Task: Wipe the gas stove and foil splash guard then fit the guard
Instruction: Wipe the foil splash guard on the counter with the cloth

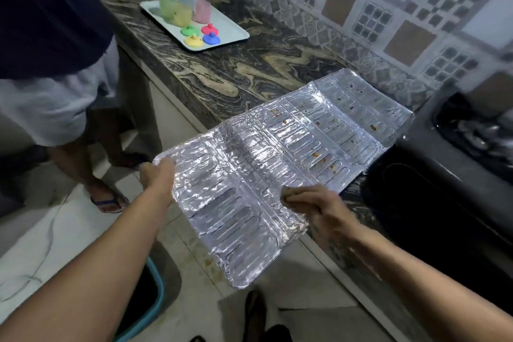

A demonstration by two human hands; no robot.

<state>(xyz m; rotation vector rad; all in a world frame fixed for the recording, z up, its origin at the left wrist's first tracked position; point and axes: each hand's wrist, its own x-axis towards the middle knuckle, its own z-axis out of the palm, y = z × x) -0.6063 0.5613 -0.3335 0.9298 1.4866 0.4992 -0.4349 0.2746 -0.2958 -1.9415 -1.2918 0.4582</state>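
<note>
Right now the foil splash guard [266,164] lies opened flat, far end resting on the marble desk [249,64] just beside the black gas stove [433,175], near end hanging out over the floor w/ no support but the hands. Left hand [158,178] has fingers closed on the guard's near-left corner, holding it up. Right hand [313,203] sits on the near-right edge, fingers curled around something small & dark, prob a scrub pad or cloth, can't tell which. Orange-brown food spots show on the far panels near the stove; near panels look cleaner. So step in hand looks like wiping the guard, not done yet. Next move prob needs the right hand to reach fwd to those spotted panels while the left keeps the thin foil from buckling. Another person stands at left by the desk; a tray [236,28] of coloured cups sits further back
</note>
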